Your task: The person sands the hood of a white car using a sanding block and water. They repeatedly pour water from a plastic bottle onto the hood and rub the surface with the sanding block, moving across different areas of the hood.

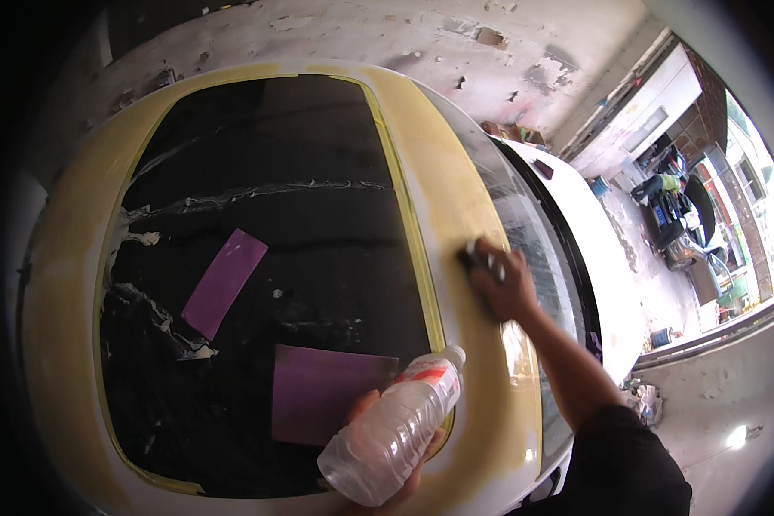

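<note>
My left hand (409, 485) is wrapped around a clear plastic bottle (387, 438) with a red and white label. The bottle tilts over the near corner of a car roof, its neck towards the upper right. My right hand (508, 284) grips a small dark block (469, 259), blurred, against the yellowish sanded band of the roof (451, 161) beside the windshield. Left of that band lies the black roof panel (297, 258), edged with yellow masking tape (403, 193). Two purple sheets of abrasive paper, one narrow (226, 284) and one wider (322, 393), rest on the panel.
Whitish smears (251, 193) cross the black panel. The windshield (522, 187) and white hood (593, 226) extend to the right, with a small dark piece (543, 169) on the hood. Beyond the doorway, a person (661, 186) is beside another vehicle (690, 226). A worn wall (374, 32) runs behind.
</note>
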The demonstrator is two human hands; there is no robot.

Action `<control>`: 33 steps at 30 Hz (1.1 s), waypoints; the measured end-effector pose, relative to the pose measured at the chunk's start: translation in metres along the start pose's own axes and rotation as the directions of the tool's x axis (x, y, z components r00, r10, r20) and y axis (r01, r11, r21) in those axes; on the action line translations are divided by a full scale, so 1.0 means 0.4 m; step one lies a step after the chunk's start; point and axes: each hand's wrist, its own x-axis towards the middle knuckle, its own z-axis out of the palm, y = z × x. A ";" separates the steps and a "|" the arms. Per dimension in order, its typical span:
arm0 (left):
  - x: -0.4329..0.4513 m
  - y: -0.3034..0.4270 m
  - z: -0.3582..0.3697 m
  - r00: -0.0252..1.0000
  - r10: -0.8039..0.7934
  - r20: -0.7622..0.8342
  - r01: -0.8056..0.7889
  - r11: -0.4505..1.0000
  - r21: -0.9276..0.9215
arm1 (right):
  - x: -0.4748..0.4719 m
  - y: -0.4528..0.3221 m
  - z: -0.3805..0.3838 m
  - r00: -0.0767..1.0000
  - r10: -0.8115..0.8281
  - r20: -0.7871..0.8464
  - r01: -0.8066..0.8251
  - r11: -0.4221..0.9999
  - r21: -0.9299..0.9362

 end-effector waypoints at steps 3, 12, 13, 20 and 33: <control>-0.011 -0.035 -0.021 0.995 0.018 0.094 -0.039 0.972 0.233 | 0.324 0.106 0.088 0.973 0.105 -0.206 -0.085 0.991 0.102; -0.017 -0.018 0.005 0.998 0.047 -0.040 -0.045 0.998 0.039 | 0.192 0.116 0.053 0.984 0.088 -0.154 -0.067 0.988 0.137; -0.006 -0.014 0.006 0.997 0.049 -0.057 -0.051 0.998 -0.031 | 0.061 0.076 0.014 0.987 0.103 -0.120 -0.101 0.995 0.016; 0.004 -0.011 0.011 0.987 0.091 -0.132 -0.089 0.996 0.018 | -0.211 -0.026 -0.072 0.967 0.256 0.008 -0.255 0.966 -0.049; -0.004 -0.021 0.029 0.993 0.018 -0.116 -0.060 0.928 -0.367 | -0.366 0.085 -0.025 0.976 0.149 -0.158 -0.149 0.989 0.017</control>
